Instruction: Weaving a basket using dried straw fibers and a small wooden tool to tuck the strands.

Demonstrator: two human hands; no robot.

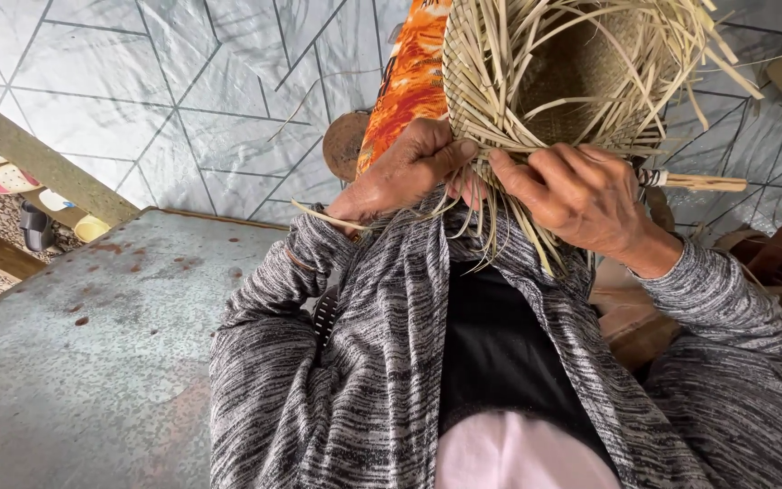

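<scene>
While the top edge cuts off its far rim, the half-woven straw basket [581,72] shows a shadowed interior, both hands, left [405,172] and right [581,195], pinched shut on loose rim strands.

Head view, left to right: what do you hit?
Sandals → grey metal sheet → left hand → right hand → stick with banded end. Both hands pinch loose strips at the woven basket rim.

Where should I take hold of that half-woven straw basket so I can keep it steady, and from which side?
Probably grip the straw basket at its tightly woven rim band, coming from below at the near edge, where the left hand and right hand already pinch it. The wall looks firm there; the loose strips sticking out and hanging down would likely bend or slip.
</scene>
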